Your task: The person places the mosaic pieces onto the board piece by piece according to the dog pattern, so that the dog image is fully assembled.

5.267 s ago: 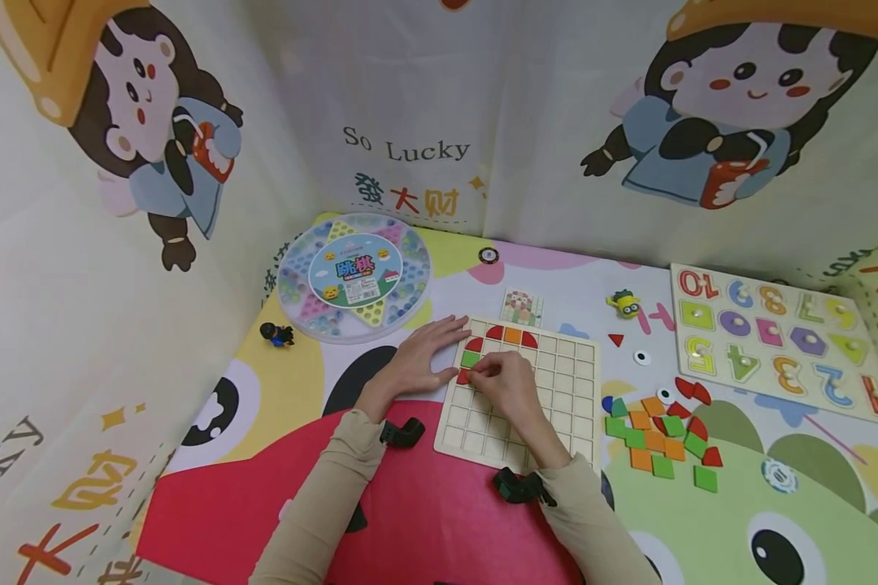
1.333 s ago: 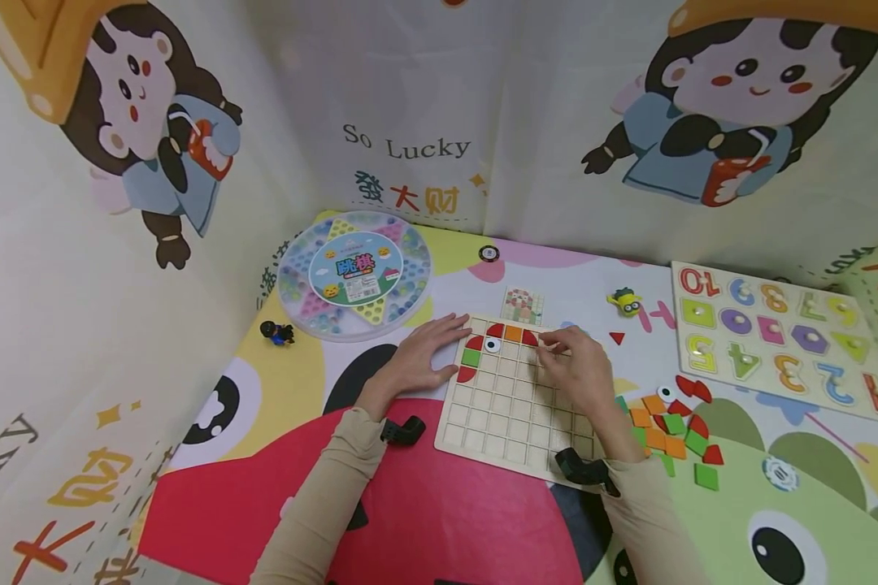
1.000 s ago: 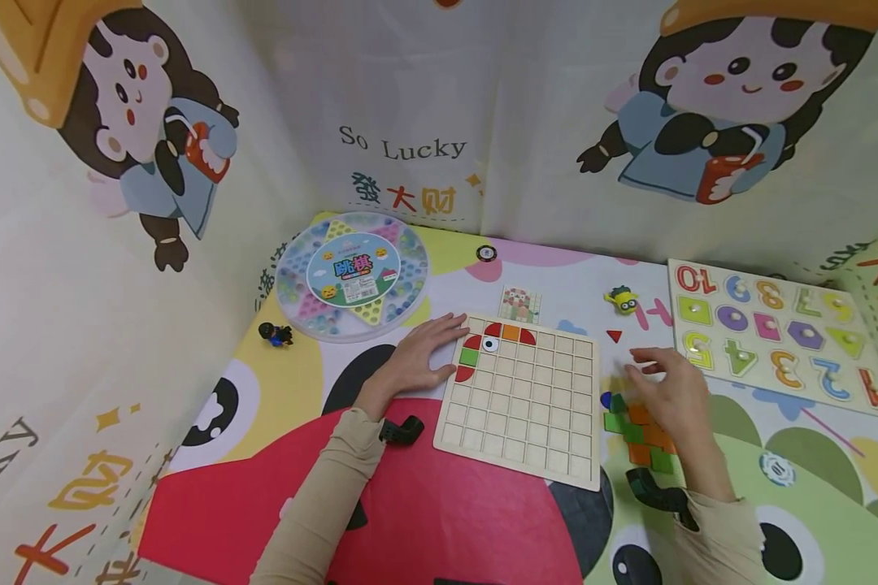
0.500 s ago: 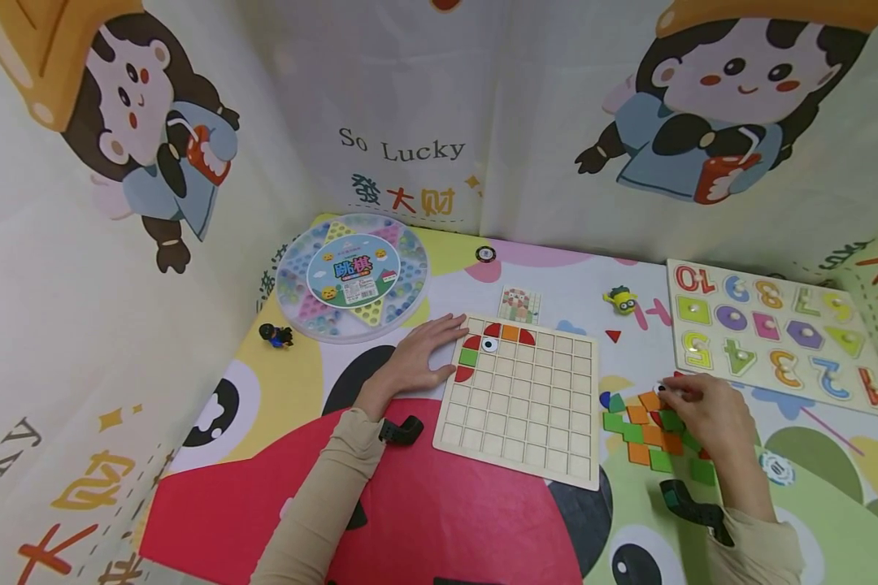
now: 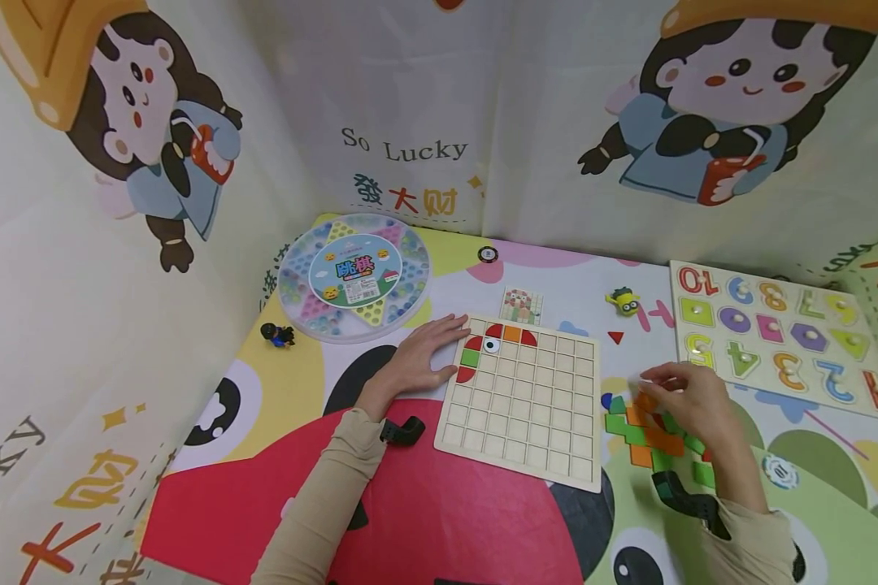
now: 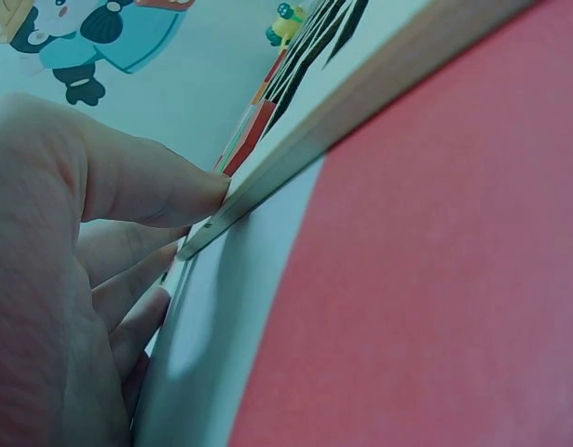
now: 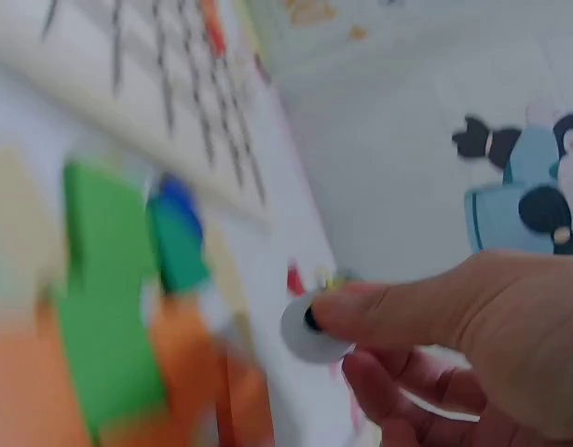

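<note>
A white disc with a black dot is pinched by the right hand, the thumb pressed on its face and the grip narrowed to its thickness; it is held near the pile of tiles, right of the grid board. By its look, the disc should be light, thin and stiff — perhaps a little slippery, hardly fragile — and is best taken by its rim. The board's left edge is touched by the left hand, its fingers spread and nearly straight, nothing being clasped
</note>
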Available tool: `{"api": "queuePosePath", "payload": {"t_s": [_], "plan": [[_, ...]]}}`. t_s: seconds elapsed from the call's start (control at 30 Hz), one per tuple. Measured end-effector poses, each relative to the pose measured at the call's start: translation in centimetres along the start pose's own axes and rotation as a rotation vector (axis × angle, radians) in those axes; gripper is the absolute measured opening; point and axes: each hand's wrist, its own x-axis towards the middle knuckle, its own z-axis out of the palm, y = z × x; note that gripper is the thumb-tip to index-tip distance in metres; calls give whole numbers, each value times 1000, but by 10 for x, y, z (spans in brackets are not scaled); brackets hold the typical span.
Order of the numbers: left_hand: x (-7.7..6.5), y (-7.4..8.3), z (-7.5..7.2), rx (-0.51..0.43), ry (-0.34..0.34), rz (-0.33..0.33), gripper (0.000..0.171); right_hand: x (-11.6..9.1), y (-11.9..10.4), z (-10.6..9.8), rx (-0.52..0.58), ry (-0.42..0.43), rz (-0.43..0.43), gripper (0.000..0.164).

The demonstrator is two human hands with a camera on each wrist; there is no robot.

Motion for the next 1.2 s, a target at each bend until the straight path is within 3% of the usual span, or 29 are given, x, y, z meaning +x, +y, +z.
{"api": "queuePosePath", "payload": {"t_s": [0.23,0.5,0.73,0.97,1.2], "plan": [[0,-1,1,-6,9,9,62,26,-48,40,175,77,-175,17],[-1,-2,1,-10,8,12,62,46,-88,86,293,104,-105,13],[0,-3,2,-3,20,25,62,51,-96,101,199,78,-45,11],[1,-3,2,-8,21,20,62,49,-98,105,82,84,-93,11],[0,-3,2,-10,21,13,62,47,-98,108,38,88,-109,19]]}}
